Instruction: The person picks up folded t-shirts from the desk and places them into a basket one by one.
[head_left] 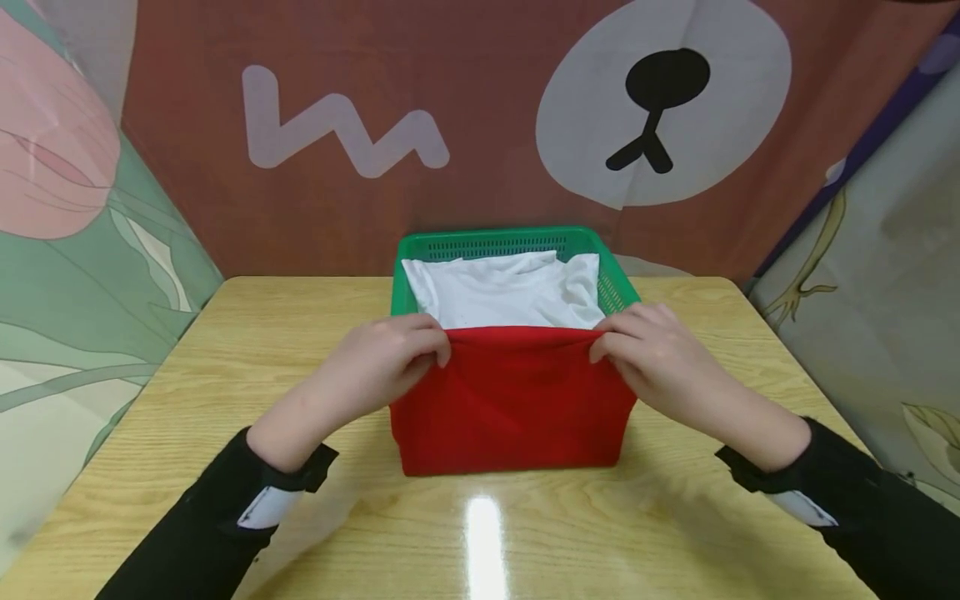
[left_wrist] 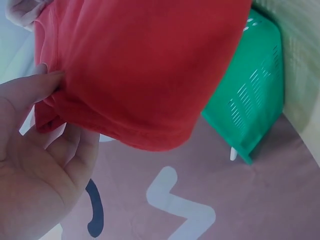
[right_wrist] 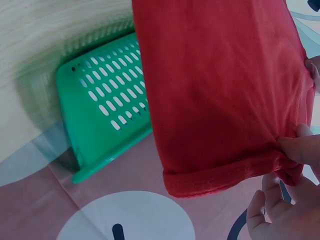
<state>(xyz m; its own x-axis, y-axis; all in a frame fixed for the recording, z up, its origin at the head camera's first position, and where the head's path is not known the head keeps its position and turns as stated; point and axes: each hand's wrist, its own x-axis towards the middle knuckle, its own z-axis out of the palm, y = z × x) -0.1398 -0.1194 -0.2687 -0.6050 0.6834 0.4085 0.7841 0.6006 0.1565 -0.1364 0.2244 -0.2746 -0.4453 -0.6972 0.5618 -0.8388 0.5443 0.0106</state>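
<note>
Head view: pinching red cloth (head_left: 513,400) in left hand (head_left: 382,360) and right hand (head_left: 660,354), draping over green basket (head_left: 517,242)'s near wall; next likely needing lowering inside.

No readable txt, labels, brands or nos. in any view. Only graphics: far backdrop (head_left: 480,125) has a pale zigzag mark (head_left: 341,129) far left-centre, shape not a clear letter, and a pale oval w/ black nose-and-mouth drawing (head_left: 660,100) far right. Left side panel (head_left: 67,250) & right side panel (head_left: 885,275) show plant prints, no writing. Green basket (head_left: 517,243), red cloth (head_left: 513,400), white cloth (head_left: 510,287) and table (head_left: 225,350): no tags or print seen. Wrist views same, nothing legible.
</note>
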